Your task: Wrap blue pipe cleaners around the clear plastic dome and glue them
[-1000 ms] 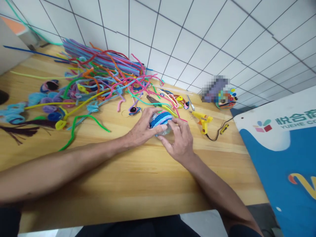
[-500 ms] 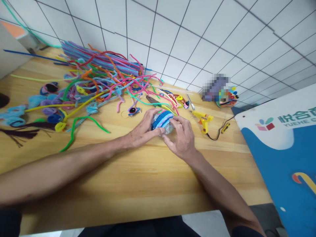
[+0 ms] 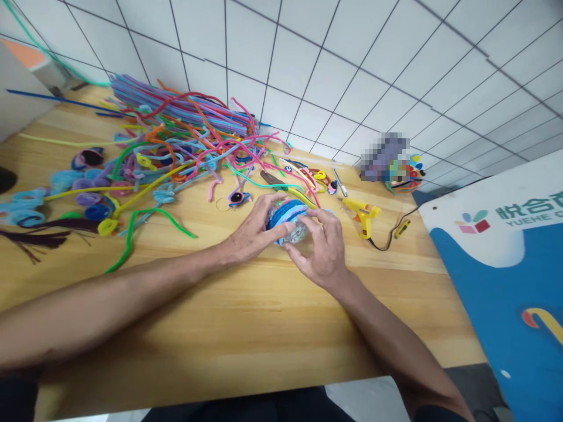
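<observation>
A small ball (image 3: 288, 220) wound with blue, light blue and pink pipe cleaners rests on the wooden table (image 3: 246, 316) between both hands. My left hand (image 3: 253, 231) cups its left side, fingers curled round it. My right hand (image 3: 320, 249) grips it from the right, with thumb and fingertips pressed on the wrapped bands. The ball's underside looks clear or silvery where no pipe cleaner covers it.
A heap of coloured pipe cleaners (image 3: 176, 129) and coiled pieces (image 3: 88, 199) covers the table's far left. Pliers (image 3: 270, 177) and small craft parts lie behind the ball. A yellow glue gun (image 3: 360, 214) with its black cord lies to the right. A blue and white board (image 3: 505, 275) stands at right.
The ball has been turned slightly between the hands and my right fingers have shifted on it. Both arms stay in about the same place.
</observation>
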Tool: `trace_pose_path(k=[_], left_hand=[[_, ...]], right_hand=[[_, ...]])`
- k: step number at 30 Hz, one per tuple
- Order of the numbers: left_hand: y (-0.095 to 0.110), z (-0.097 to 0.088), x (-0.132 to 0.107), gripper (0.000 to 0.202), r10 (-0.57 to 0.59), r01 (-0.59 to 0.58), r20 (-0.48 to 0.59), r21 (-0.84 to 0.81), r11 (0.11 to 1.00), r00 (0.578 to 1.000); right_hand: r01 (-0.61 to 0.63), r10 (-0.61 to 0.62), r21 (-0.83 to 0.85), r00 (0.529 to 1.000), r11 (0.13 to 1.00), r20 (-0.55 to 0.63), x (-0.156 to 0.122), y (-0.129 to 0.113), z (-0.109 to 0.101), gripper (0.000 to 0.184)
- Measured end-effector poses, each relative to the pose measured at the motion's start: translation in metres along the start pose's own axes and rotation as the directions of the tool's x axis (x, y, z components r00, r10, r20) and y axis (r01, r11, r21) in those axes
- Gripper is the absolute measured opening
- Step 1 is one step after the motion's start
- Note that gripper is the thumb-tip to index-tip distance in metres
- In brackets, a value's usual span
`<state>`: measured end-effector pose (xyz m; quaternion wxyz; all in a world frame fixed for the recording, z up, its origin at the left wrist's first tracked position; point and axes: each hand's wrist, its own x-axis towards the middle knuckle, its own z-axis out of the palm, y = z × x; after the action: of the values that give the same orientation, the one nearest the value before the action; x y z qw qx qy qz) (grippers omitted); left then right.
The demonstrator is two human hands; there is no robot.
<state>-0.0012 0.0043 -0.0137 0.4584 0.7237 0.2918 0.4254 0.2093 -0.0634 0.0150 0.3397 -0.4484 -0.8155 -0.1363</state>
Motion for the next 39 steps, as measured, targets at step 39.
trace_pose_path(k=[39], left_hand=[[-0.002,0.001,0.001,0.050,0.052,-0.052,-0.013,-0.038,0.998,0.999]], right_hand=[[0.115,-0.119,0.095,0.992,0.989,0.038,0.004,0.010,0.000,0.070]])
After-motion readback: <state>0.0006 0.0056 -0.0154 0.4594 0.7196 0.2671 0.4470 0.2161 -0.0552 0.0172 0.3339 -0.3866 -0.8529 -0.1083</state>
